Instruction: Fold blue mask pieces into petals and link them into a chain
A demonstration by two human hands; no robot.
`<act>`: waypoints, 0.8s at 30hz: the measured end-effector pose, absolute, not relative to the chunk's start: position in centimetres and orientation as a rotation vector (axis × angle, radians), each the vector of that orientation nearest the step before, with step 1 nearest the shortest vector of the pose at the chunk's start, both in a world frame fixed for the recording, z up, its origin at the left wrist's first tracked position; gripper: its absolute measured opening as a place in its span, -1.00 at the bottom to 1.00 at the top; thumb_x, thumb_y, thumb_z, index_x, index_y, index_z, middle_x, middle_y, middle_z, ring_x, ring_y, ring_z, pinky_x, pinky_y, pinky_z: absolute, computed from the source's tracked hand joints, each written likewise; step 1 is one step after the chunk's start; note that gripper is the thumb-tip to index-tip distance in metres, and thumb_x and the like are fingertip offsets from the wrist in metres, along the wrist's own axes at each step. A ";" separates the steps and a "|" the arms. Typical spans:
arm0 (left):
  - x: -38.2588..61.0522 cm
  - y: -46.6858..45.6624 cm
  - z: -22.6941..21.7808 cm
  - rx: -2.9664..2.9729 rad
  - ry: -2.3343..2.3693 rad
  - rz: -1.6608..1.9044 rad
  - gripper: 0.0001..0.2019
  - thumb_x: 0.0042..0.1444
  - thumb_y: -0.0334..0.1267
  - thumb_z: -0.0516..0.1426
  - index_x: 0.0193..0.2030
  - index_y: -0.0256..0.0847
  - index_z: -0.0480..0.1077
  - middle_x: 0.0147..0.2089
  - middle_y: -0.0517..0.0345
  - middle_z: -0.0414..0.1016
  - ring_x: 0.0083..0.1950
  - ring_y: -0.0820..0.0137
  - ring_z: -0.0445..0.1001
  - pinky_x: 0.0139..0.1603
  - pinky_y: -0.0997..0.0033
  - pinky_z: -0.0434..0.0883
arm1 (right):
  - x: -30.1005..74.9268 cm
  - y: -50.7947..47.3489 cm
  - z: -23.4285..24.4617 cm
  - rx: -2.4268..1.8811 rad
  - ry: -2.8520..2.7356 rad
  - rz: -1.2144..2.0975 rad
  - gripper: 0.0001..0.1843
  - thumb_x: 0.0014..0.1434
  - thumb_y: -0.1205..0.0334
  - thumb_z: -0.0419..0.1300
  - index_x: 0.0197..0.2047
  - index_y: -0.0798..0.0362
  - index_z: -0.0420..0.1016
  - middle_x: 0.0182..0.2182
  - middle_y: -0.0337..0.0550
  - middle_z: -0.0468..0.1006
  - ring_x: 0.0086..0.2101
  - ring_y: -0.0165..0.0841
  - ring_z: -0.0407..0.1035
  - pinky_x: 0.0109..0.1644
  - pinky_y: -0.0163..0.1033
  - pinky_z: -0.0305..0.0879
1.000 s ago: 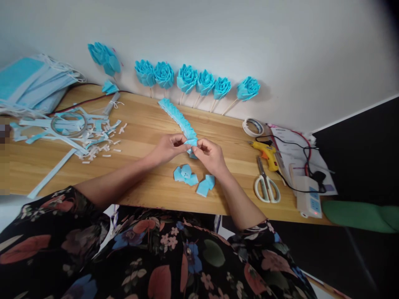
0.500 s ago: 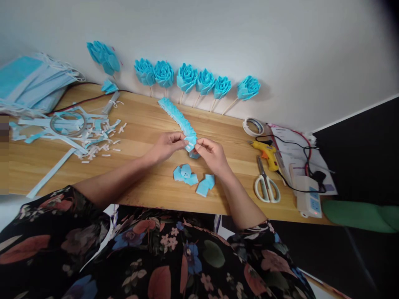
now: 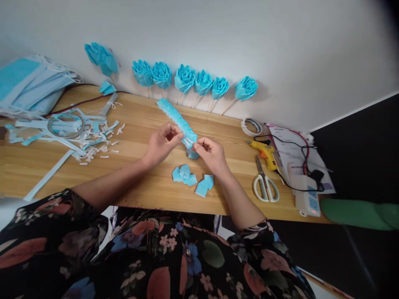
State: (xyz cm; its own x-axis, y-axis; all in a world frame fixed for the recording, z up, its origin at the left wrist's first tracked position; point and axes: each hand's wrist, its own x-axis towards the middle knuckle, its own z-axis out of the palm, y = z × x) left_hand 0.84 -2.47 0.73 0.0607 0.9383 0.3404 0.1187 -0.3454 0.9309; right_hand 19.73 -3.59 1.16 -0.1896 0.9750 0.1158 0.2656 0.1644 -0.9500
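My left hand (image 3: 162, 143) and my right hand (image 3: 211, 153) meet over the middle of the wooden table (image 3: 146, 182). Both pinch a small blue folded piece (image 3: 188, 143) with white strips hanging from it. It sits at the near end of a long row of blue folded pieces (image 3: 176, 118) that runs back toward the wall. Another blue scrap (image 3: 192, 154) lies just under my fingers. Two small clusters of blue folded pieces (image 3: 184, 174) (image 3: 204, 185) lie on the table in front of my hands.
Several blue roses on sticks (image 3: 183, 79) lean against the wall. Cut scraps and a tape ring (image 3: 65, 126) lie at left beside stacked face masks (image 3: 28, 85). At right are a yellow glue gun (image 3: 264, 150), scissors (image 3: 264, 187), a tape roll (image 3: 251, 126) and a power strip (image 3: 307, 199).
My left hand has risen and pulled slightly left, drawing white strips out of the blue piece. My right hand has stayed in place, still pinching it.
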 end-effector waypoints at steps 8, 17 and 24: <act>1.0 -3.0 0.7 2.114 1.147 1.271 -0.88 0.17 -0.26 0.19 -0.38 -0.18 0.48 -0.48 0.24 0.42 -0.41 0.45 0.35 -0.26 0.36 0.25 | 19.4 -3.9 1.4 -1.244 -1.697 0.982 -0.79 0.13 0.10 0.18 -0.41 0.05 0.47 -0.52 -0.27 0.46 -0.49 -0.46 0.29 -0.36 -0.33 0.22; 0.9 -2.9 0.4 2.216 1.232 1.224 -0.93 0.16 -0.24 0.23 -0.31 -0.16 0.49 -0.47 0.24 0.42 -0.37 0.41 0.40 -0.26 0.32 0.20 | 19.3 -4.1 1.4 -1.227 -1.777 0.858 -0.81 0.16 0.14 0.16 -0.42 0.03 0.48 -0.50 -0.26 0.52 -0.45 -0.42 0.38 -0.29 -0.32 0.29; 0.9 -3.0 0.4 2.219 1.208 1.222 -0.94 0.16 -0.29 0.21 -0.33 -0.19 0.49 -0.47 0.23 0.44 -0.38 0.42 0.40 -0.28 0.33 0.21 | 19.2 -4.1 1.2 -1.211 -1.861 0.725 -0.83 0.17 0.20 0.15 -0.43 0.01 0.48 -0.47 -0.25 0.57 -0.41 -0.40 0.43 -0.23 -0.31 0.31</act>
